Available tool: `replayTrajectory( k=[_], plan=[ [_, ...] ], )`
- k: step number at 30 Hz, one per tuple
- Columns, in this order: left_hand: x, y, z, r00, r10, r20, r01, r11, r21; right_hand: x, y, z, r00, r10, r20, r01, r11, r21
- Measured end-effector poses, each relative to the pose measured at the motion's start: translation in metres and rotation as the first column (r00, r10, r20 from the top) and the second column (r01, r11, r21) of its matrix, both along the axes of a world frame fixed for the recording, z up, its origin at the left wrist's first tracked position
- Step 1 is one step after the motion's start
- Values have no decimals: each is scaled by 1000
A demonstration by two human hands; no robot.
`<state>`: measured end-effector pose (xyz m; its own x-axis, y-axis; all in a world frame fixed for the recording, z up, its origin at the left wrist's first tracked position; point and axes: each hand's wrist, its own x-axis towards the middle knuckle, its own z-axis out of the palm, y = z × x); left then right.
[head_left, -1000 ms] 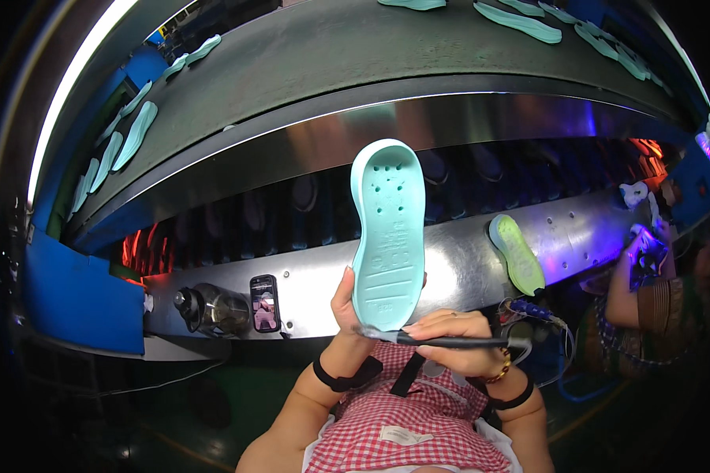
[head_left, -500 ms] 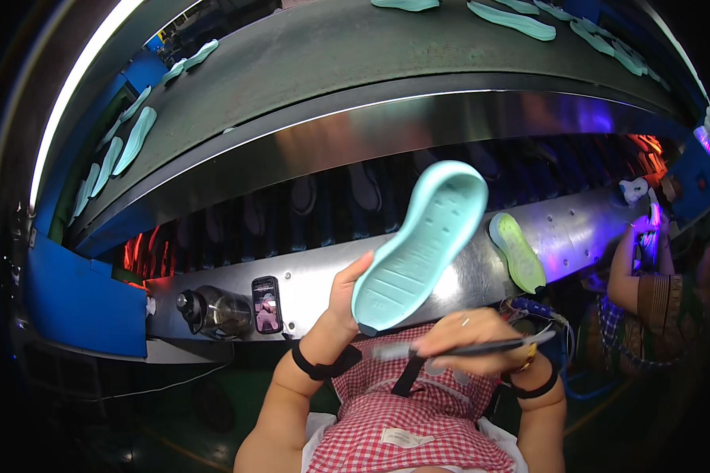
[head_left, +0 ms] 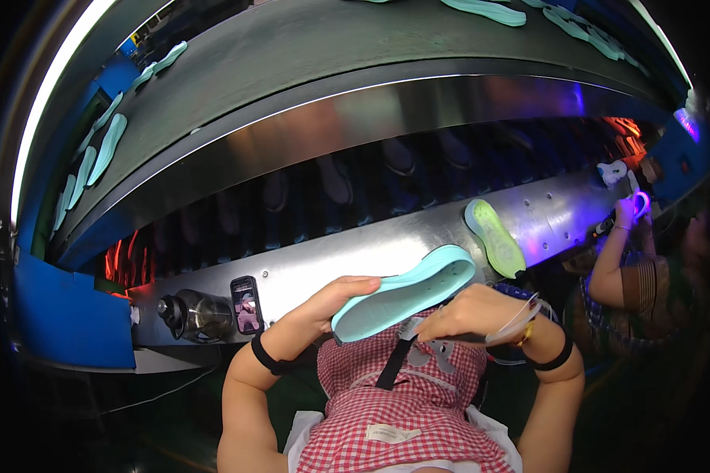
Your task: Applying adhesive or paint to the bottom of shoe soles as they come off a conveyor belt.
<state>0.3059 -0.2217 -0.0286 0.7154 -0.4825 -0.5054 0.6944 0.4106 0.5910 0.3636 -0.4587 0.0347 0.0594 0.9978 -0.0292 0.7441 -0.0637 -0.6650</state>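
Observation:
My left hand [head_left: 331, 303] grips a turquoise shoe sole [head_left: 406, 292] by its left end, thumb along the upper rim. The sole is tilted, its hollow inner side facing me and its far wall raised. Just below its right end, my right hand [head_left: 477, 315] is closed round a brush [head_left: 409, 326] with a dark handle and a pale tip. The tip is close to the sole's lower edge; whether they touch I cannot tell. Beyond my right hand, a yellow-green sole with a turquoise rim [head_left: 497, 240] lies on the steel ledge [head_left: 363, 252].
On the ledge at left are a dark translucent bottle [head_left: 197, 315] and a phone [head_left: 247, 306]. Several turquoise soles [head_left: 109, 150] lie on the raised belt [head_left: 331, 51]. Dim soles stand in the dark channel beneath it. A co-worker's arm [head_left: 614, 256] is at far right, under violet light.
The sole has come down toward me and tipped from showing its full inside to a slanted side view. My right hand has brought the brush up near its edge. The whole view has shifted slightly.

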Motion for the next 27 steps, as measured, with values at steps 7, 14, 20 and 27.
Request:
replayTrajectory(
  k=[7,14,20,27],
  plan=[
    [-1,7,-1,993,21,119,-21,1000,-2,9,-11,5,945,-277,-174,279,960,-9],
    [-3,-18,-30,967,232,-104,-252,817,-518,2,0,-30,465,-501,-730,667,741,-83],
    [-10,-25,-49,945,289,-156,-327,779,-536,12,13,-58,252,-782,-571,958,118,261],
    [-22,9,-4,856,478,200,-394,851,-347,-27,-3,-44,652,-414,-635,679,692,246]
  ],
)
